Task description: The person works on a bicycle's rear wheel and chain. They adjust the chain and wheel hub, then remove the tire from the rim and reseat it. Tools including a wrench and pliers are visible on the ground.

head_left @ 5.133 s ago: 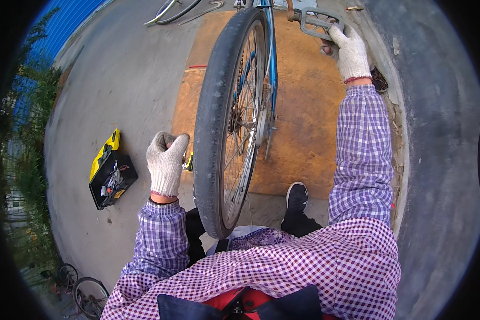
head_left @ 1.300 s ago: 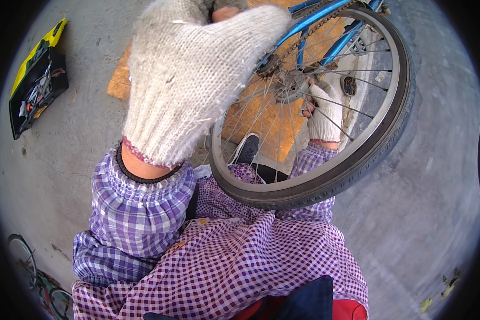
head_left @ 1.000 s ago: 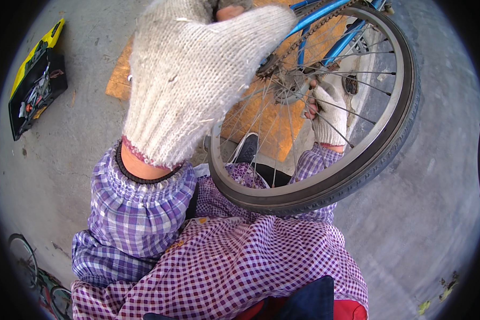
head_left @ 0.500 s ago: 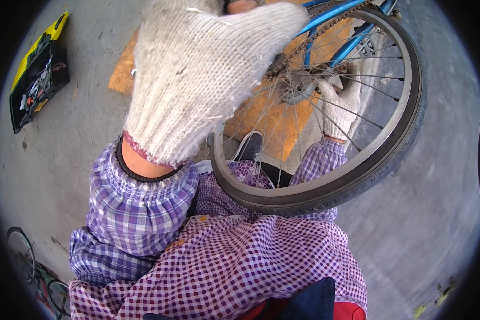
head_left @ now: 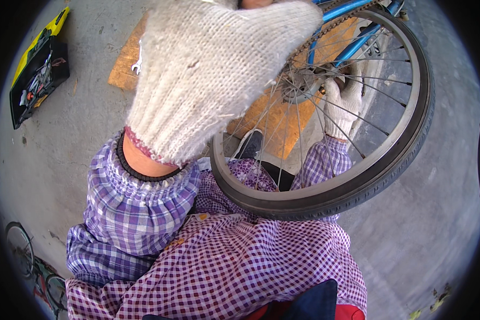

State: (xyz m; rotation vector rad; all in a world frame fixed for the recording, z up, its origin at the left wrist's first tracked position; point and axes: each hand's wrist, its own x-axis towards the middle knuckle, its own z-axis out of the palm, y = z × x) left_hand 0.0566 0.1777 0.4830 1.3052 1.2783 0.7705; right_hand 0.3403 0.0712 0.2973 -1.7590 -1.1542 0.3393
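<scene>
The left hand, gloved, is raised close to the camera; its fingertips run out of view at the top, so I cannot tell what it grips. Ahead and to its right, seen through spokes, the right hand bends thumb and fingers beside the hub; whether it holds anything there is unclear. The bicycle wheel spans the space around the right hand, apparently mounted in the blue frame, tyre on its rim, chain above the hub. Nothing appears detached, so any work at the axle looks unfinished. Left of the left hand, a wrench lies partly hidden on the wooden board; farther left stands the toolbox.

Five seconds ago the right hand was at the pedal and the left low beside the tyre; half a second ago less of the wrench showed.
</scene>
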